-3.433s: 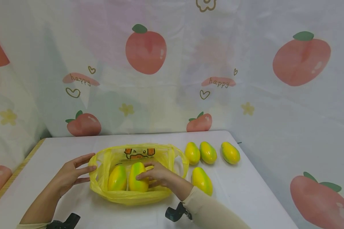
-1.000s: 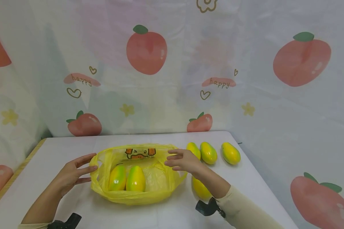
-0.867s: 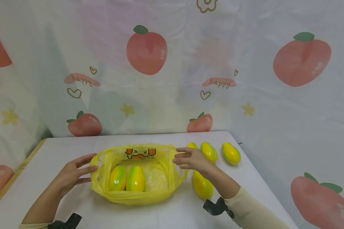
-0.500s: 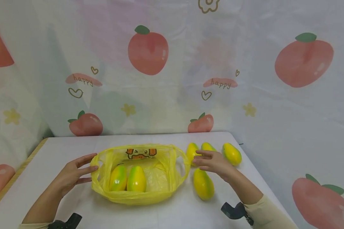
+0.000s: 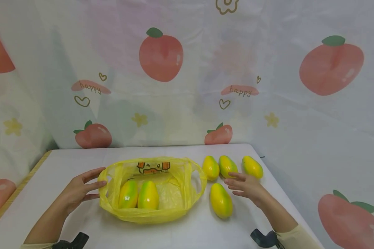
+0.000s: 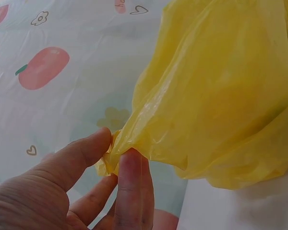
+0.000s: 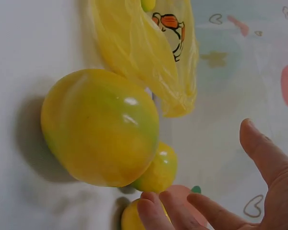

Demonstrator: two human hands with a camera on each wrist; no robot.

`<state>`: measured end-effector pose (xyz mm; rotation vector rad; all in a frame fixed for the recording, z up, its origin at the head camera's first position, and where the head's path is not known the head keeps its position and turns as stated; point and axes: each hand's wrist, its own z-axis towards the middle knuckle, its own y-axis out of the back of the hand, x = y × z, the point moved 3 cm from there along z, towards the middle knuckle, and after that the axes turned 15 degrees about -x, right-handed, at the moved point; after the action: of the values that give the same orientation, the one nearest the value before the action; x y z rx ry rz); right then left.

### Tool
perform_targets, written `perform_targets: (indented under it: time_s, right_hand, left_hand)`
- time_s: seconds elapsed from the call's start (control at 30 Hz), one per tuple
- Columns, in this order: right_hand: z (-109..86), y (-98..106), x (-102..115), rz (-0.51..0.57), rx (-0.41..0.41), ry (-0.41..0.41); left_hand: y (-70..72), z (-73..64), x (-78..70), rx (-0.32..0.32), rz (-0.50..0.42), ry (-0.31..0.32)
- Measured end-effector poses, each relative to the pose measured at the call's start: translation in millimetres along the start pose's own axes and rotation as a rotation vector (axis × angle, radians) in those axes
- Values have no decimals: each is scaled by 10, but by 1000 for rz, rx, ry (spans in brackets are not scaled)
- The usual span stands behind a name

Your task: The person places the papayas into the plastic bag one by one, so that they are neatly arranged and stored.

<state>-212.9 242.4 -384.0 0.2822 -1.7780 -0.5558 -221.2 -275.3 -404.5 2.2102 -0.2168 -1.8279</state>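
Observation:
A yellow plastic bag (image 5: pixel 143 217) with a cartoon face lies on the table, its mouth facing me. Two yellow-green mangoes, a left mango (image 5: pixel 128 194) and a right mango (image 5: pixel 148 195), rest inside it. My left hand (image 5: pixel 78 190) pinches the bag's left handle between thumb and fingers, as the left wrist view shows. My right hand (image 5: pixel 246 186), fingers spread and holding nothing, hovers right of the bag. Nearest to it is a front mango (image 5: pixel 221 201) on the table. Behind it is a back mango (image 5: pixel 227 165), partly covered by the fingertips.
Two more mangoes stand at the back right: one mango (image 5: pixel 211 168) close to the bag's right handle and another mango (image 5: pixel 252 166) near the table's right edge. A white-covered table (image 5: pixel 137 237) ends at a fruit-print curtain (image 5: pixel 180 114).
My right hand has let go of the right mango inside the bag, drawn out and moved right over the loose mangoes. My left hand stays on the bag's handle.

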Motion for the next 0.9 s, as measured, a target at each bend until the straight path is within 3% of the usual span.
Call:
perform_targets:
  time_s: [0.5, 0.9]
  right_hand:
    - [38, -147, -316, -25, -22, -82]
    - [52, -222, -376, -45, -6, -121]
  left_hand:
    - [-6, -14, -5, -6, -9, 4]
    - [0, -10, 4, -14, 15, 8]
